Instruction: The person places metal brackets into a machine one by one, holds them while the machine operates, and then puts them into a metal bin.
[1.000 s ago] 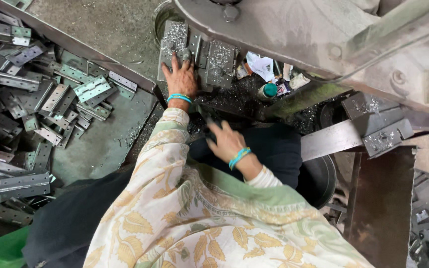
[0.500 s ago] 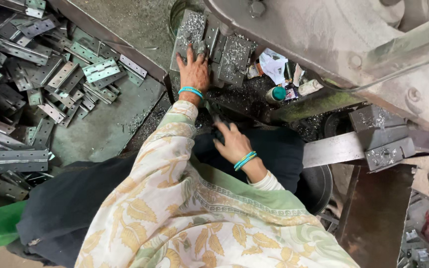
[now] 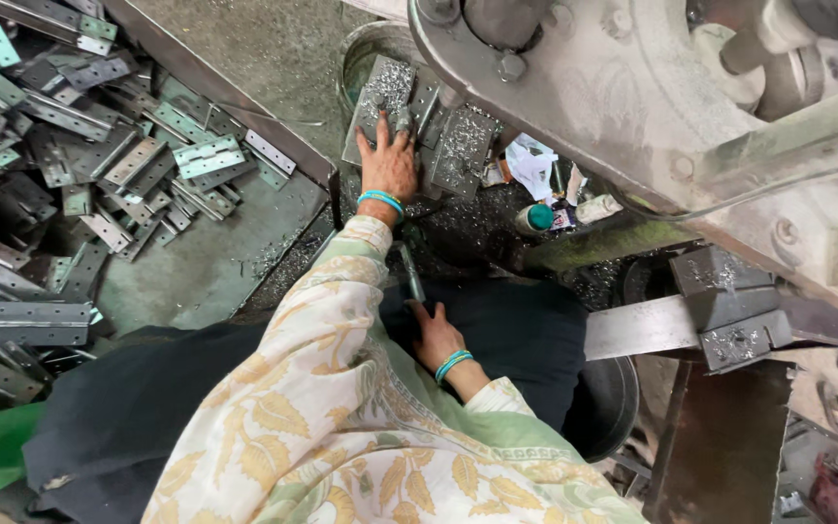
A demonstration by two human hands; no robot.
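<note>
Head view: the left hand [image 3: 389, 165] has been kept flat on plates [image 3: 380, 107]; the right hand [image 3: 435, 335], shifted slightly, is curled, its grip unclear.

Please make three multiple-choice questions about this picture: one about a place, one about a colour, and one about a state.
1. Where does the left hand rest?
A. on the grey metal plates covered with shavings
B. on the pile of flat metal hinges
C. on the green cloth

2. What colour are the bangles on both wrists?
A. red
B. teal
C. gold

3. How is the right hand placed?
A. raised above the machine
B. low against the dark cloth on the lap, fingers by a thin metal strip
C. holding the teal-capped bottle

Answers: 1 A, the fingers spread on the plates; 2 B, teal bands show at both wrists; 3 B, the hand lies low, near the strip.
</note>
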